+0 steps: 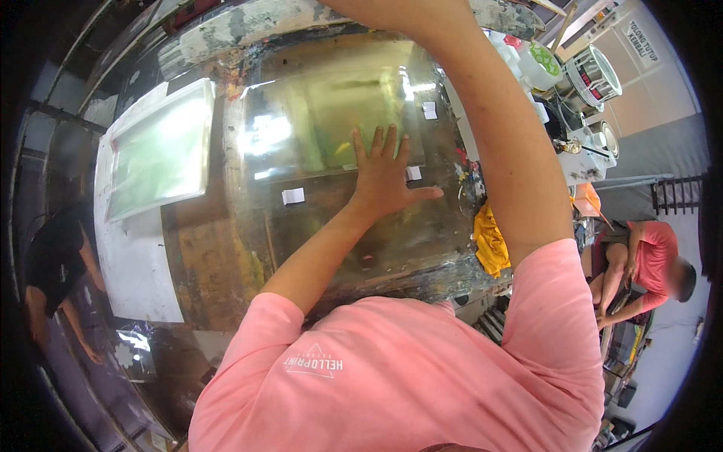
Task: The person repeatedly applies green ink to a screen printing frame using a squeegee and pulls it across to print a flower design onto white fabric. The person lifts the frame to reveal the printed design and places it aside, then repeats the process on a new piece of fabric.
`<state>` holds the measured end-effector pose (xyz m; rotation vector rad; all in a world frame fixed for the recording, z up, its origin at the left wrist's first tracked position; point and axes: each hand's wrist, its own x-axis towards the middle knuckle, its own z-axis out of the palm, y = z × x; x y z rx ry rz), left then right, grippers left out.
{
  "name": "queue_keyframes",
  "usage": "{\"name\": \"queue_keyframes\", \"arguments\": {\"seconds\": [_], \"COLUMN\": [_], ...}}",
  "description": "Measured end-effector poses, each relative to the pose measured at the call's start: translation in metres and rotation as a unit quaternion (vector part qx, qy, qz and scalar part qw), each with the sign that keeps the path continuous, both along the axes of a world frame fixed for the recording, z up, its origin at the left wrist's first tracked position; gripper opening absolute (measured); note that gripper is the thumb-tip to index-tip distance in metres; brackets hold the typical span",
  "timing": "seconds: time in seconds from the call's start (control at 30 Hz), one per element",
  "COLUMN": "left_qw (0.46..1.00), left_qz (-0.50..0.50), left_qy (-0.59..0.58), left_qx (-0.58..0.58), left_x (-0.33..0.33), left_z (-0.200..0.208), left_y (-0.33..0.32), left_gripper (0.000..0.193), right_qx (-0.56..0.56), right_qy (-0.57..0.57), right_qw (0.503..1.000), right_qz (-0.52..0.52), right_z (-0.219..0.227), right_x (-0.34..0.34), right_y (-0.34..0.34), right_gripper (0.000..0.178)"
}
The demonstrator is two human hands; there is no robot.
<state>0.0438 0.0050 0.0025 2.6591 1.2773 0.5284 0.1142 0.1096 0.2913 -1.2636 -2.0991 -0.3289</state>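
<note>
My left hand [382,169] lies with its fingers spread on a shiny, clear sheet [331,143] that covers the middle of the worn work table. Under the sheet a yellow-green area [339,113] shows through. A small white paper piece [413,173] sits right by my left thumb and little-finger side. Another white paper piece [293,196] lies left of my forearm, and a third white slip [429,111] is farther up at the right. My right arm [504,128] reaches far forward over the table, and its hand is cut off by the upper edge.
A white-framed screen with pale green mesh [162,151] rests at the left on a white board [139,271]. At the right are a yellow cloth [491,239], a white bucket [593,77] and other containers. One person [640,260] sits at far right; another [56,264] is at far left.
</note>
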Motion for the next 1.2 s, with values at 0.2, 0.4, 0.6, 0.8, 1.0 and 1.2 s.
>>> {"name": "queue_keyframes", "arguments": {"seconds": [0.2, 0.4, 0.6, 0.8, 1.0, 1.2], "left_qw": [0.999, 0.999, 0.995, 0.994, 0.994, 0.993], "left_qz": [-0.003, -0.016, -0.026, 0.032, 0.027, 0.035], "left_qy": [-0.037, -0.047, -0.09, -0.086, -0.085, -0.073], "left_qx": [0.017, 0.015, 0.044, 0.052, 0.063, 0.086], "left_x": [0.009, 0.011, 0.011, 0.002, 0.008, 0.005], "left_z": [-0.002, -0.002, -0.004, -0.014, -0.012, -0.015], "left_y": [-0.005, -0.002, -0.004, -0.011, -0.014, -0.013], "left_gripper": [0.129, 0.128, 0.123, 0.12, 0.117, 0.114], "right_qx": [0.071, 0.033, 0.012, -0.045, 0.03, 0.04], "right_qy": [-0.031, -0.019, -0.022, -0.005, 0.0, -0.004], "right_qw": [0.997, 0.999, 0.999, 0.999, 0.999, 0.999], "right_qz": [-0.023, -0.011, -0.023, 0.006, -0.027, -0.005], "right_z": [-0.007, -0.002, -0.001, 0.003, -0.002, -0.009], "right_x": [0.0, -0.002, -0.002, -0.015, -0.011, -0.012], "right_y": [0.011, 0.009, 0.004, -0.015, -0.017, -0.012], "right_gripper": [0.055, 0.056, 0.054, 0.051, 0.047, 0.046]}}
